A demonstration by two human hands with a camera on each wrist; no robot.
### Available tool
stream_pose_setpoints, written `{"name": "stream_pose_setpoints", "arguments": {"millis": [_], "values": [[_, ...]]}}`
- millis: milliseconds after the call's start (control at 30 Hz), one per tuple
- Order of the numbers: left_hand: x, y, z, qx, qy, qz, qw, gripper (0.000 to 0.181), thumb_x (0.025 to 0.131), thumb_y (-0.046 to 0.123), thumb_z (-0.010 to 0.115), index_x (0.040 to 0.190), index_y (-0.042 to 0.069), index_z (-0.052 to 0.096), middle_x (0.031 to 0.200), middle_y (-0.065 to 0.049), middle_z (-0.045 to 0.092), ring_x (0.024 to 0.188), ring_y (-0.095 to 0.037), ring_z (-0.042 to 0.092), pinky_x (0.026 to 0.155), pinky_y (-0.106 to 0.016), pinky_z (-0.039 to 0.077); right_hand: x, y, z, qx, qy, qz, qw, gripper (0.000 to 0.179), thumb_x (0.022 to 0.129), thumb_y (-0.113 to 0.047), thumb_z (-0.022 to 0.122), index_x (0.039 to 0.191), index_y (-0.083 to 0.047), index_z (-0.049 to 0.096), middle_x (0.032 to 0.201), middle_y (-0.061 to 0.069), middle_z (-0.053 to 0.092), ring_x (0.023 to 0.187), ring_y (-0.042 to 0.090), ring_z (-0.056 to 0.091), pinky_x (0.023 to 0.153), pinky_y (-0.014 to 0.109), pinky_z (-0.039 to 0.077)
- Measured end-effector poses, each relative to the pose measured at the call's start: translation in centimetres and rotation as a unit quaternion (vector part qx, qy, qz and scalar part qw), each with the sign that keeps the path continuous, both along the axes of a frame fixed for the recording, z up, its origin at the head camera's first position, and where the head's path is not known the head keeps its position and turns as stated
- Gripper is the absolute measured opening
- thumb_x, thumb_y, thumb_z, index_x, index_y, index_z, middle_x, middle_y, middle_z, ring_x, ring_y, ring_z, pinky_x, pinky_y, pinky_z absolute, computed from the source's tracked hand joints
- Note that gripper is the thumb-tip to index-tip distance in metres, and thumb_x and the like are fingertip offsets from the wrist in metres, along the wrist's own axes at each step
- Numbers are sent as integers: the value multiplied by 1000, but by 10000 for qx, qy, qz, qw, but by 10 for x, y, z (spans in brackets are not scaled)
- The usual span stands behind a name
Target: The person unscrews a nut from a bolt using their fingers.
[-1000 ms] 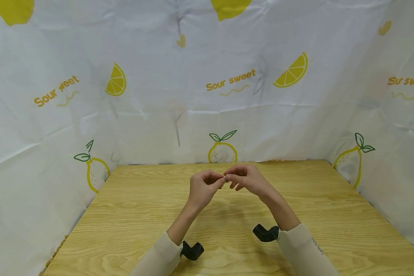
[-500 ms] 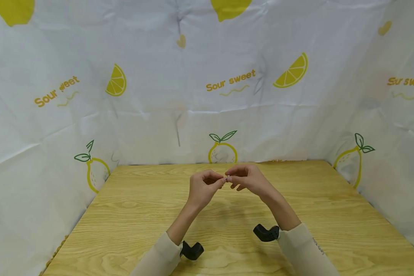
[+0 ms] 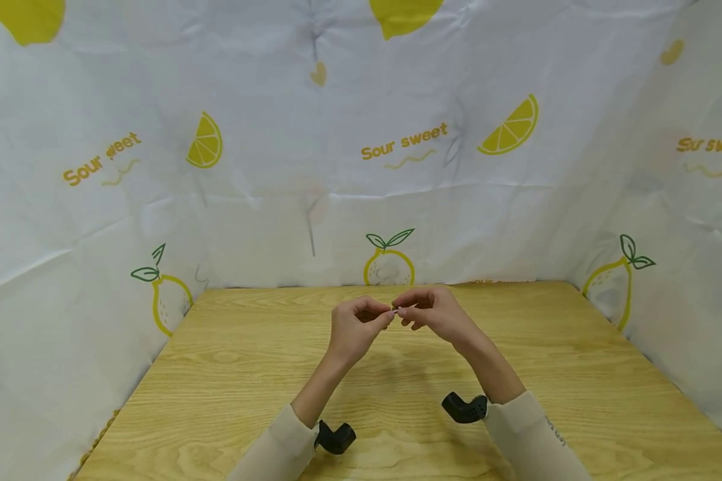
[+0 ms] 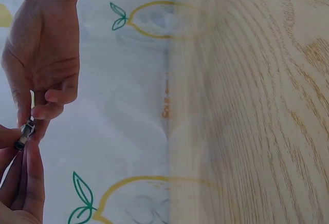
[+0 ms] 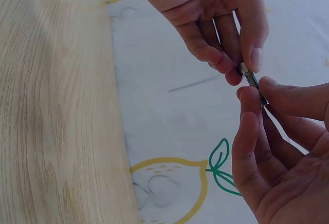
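Note:
A small threaded metal bolt [image 5: 251, 78] spans the gap between my two hands, above the table. My left hand [image 3: 350, 333] pinches one end between thumb and finger; in the right wrist view it comes down from the top. From the other side, my right hand [image 3: 438, 315] pinches the opposite end with thumb and index finger, its other fingers loosely bent. The thread shows between the fingertips in the right wrist view, while both ends are partly covered. In the left wrist view the bolt [image 4: 24, 134] appears as a short shiny piece at the left.
Below the hands lies a wooden table [image 3: 247, 374]. White cloth [image 3: 265, 234] printed with lemons hangs behind it and at both sides. A black wrist mount [image 3: 337, 439] sits at the left sleeve, and another black mount [image 3: 464, 407] at the right.
My right hand's fingertips have shifted slightly to the right, and more of the bolt shows between the hands. My left hand has stayed almost in place.

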State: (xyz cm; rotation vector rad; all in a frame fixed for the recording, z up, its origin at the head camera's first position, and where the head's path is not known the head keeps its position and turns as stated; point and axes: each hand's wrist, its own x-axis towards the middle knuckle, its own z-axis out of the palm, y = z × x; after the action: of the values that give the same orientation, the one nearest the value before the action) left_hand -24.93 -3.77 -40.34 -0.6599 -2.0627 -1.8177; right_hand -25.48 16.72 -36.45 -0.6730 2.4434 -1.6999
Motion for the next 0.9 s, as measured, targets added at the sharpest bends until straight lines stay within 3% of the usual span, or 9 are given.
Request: {"name": "stream_pose_setpoints", "arguments": {"millis": [300, 600, 900], "values": [[-1, -1, -1, -18, 69, 5, 10000, 5, 90, 10, 81, 89, 5, 81, 90, -14, 78, 74, -18, 75, 69, -24, 62, 0, 2, 1, 210, -299, 147, 9992, 36, 103, -19, 66, 128, 7, 67, 106, 19, 76, 82, 21, 72, 73, 33, 63], [-1, 0, -2, 21, 131, -15, 9999, 4, 90, 9, 80, 89, 5, 80, 89, -15, 78, 73, -18, 75, 68, -24, 62, 0, 1, 2, 135, -90, 28, 9999, 32, 104, -21, 65, 123, 5, 69, 106, 15, 76, 81, 16, 70, 75, 34, 62], [0, 0, -1, -17, 160, -24, 9999, 8, 90, 10, 80, 88, 3, 80, 89, -15, 78, 73, -22, 75, 67, -23, 61, 1, 1, 2, 105, -18, 126, 9999, 34, 101, -15, 67, 127, 8, 66, 113, 23, 72, 84, 17, 70, 76, 36, 62]]}}
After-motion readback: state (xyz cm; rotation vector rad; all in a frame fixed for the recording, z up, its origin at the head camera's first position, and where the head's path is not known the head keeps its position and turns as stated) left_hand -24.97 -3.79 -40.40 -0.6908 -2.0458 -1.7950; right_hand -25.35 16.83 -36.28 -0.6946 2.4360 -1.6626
